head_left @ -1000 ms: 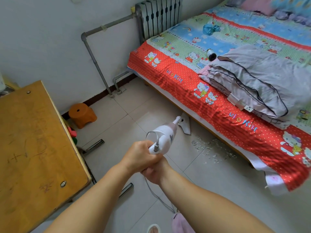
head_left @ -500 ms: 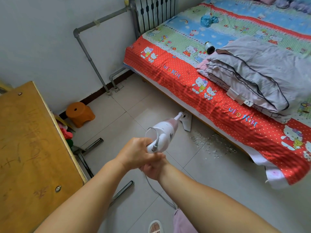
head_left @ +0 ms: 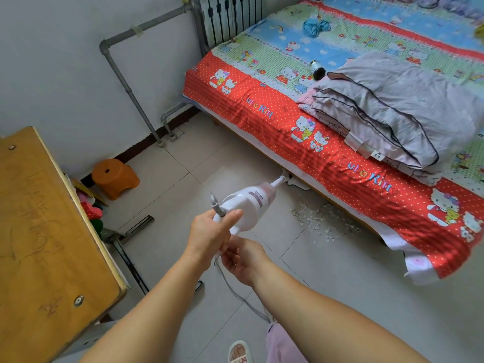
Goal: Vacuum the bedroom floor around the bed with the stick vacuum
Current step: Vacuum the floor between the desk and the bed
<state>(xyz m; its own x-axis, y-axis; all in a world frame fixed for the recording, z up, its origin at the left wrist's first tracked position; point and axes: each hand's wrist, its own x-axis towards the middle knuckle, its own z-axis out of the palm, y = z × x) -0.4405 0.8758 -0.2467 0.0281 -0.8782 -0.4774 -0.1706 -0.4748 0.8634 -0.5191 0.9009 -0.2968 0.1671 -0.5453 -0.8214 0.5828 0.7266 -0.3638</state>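
Observation:
The white and pink stick vacuum (head_left: 251,203) points away from me toward the bed (head_left: 327,142). Its floor head (head_left: 294,181) lies at the bed's lower edge, partly tucked under the red sheet. My left hand (head_left: 209,234) grips the vacuum's handle, thumb on top. Just below and behind it, my right hand (head_left: 243,260) has its fingers loosely curled around the grey power cord (head_left: 241,297), which trails down toward my feet. White crumbs of debris (head_left: 317,218) are scattered over the tiles beside the bed, to the right of the vacuum.
A wooden desk (head_left: 47,244) stands at the left, its metal legs (head_left: 131,258) on the floor. An orange stool (head_left: 114,176) sits by the wall, near grey pipes (head_left: 131,95) and a radiator (head_left: 230,19). A folded grey quilt (head_left: 392,108) lies on the bed.
The vacuum has been pushed forward, its head now reaching under the bed's edge. My right hand has loosened from the handle and slid back to the cord.

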